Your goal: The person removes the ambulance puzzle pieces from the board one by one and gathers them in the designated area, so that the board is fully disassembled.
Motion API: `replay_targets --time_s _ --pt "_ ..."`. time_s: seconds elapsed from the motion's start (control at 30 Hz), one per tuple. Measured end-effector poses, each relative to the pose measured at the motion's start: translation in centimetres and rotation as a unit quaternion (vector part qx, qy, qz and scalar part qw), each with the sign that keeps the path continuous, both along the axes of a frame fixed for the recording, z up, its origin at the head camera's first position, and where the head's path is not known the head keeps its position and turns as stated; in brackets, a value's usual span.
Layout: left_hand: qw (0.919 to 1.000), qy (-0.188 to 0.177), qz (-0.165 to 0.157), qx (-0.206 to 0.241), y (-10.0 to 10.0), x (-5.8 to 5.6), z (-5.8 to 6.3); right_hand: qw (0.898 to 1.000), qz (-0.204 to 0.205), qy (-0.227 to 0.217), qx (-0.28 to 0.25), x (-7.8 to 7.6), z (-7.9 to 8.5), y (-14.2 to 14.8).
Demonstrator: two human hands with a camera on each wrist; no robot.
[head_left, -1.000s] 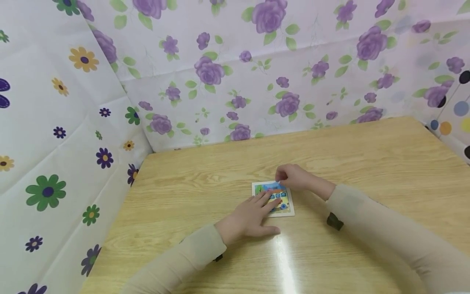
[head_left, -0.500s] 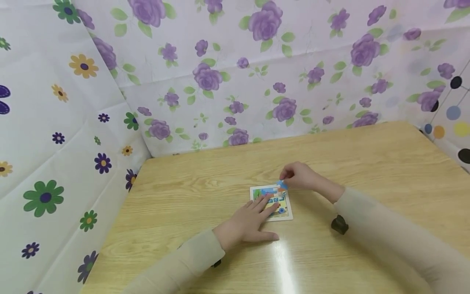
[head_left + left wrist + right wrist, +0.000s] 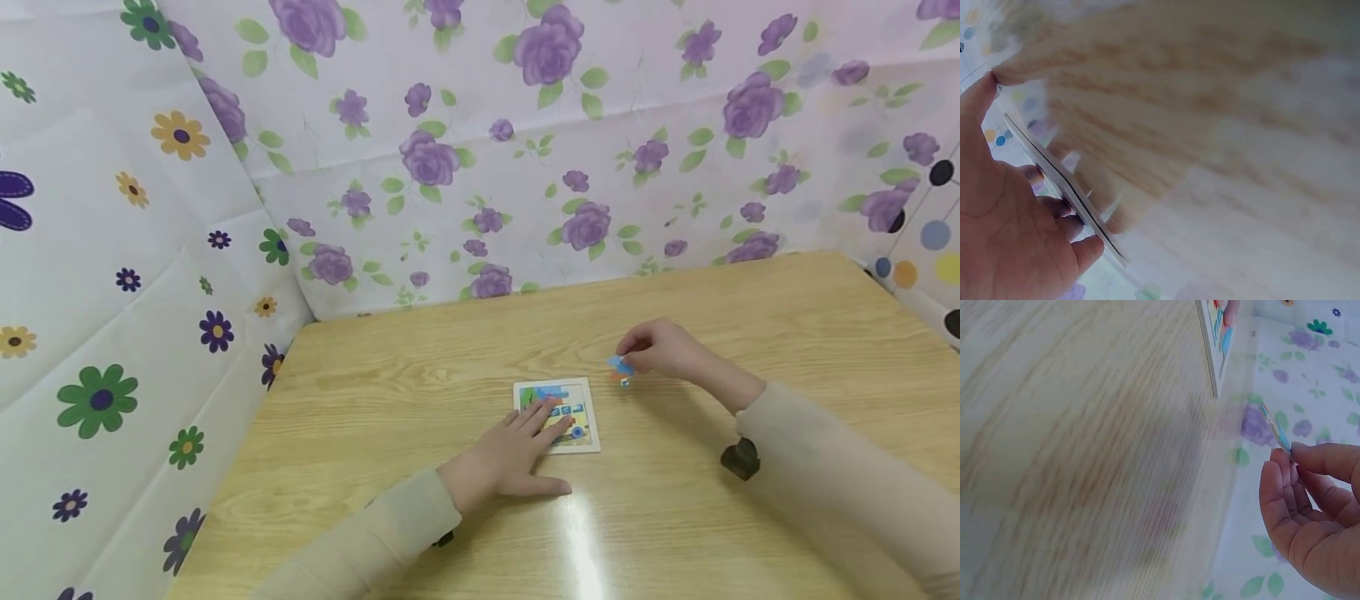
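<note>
A small jigsaw puzzle [image 3: 582, 411] with a white frame and a colourful picture lies flat on the wooden table. My left hand [image 3: 517, 454] rests on it with spread, fairly straight fingers; the left wrist view shows the fingertips on the board [image 3: 1063, 184] edge-on. Between thumb and fingertips my right hand [image 3: 660, 350] pinches a blue and orange puzzle piece [image 3: 621, 367], raised above the table to the right of the frame. In the right wrist view this thin piece [image 3: 1277, 431] appears nearly edge-on. The upper right corner of the puzzle shows a pale patch.
The wooden table [image 3: 405, 383] reaches back to a wall covering [image 3: 465, 192] with purple flowers. Another flowered sheet [image 3: 150, 333] hangs at the left. A dotted cloth [image 3: 926, 250] is at the right edge.
My right hand has lifted the puzzle piece out of the frame's upper right corner and carried it to the right. My left hand has stayed on the puzzle.
</note>
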State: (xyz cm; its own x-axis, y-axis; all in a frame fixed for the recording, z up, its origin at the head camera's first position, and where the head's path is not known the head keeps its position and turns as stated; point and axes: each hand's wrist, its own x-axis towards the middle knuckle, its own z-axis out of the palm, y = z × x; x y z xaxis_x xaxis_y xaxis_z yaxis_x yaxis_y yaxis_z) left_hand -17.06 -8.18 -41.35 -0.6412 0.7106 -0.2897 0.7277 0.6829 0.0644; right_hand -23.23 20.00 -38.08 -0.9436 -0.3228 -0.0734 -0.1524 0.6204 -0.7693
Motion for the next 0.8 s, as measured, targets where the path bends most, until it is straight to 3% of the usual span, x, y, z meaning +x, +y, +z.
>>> replay_targets --time_s 0.3,0.8 --pt "1.0000 0.003 -0.008 0.003 0.2 -0.1 -0.1 1.000 -0.018 -0.014 -0.022 0.6 0.2 3.9" --pt "1.0000 0.000 0.000 -0.004 0.0 0.0 -0.2 0.998 -0.059 -0.033 0.000 1.5 -0.4 8.3"
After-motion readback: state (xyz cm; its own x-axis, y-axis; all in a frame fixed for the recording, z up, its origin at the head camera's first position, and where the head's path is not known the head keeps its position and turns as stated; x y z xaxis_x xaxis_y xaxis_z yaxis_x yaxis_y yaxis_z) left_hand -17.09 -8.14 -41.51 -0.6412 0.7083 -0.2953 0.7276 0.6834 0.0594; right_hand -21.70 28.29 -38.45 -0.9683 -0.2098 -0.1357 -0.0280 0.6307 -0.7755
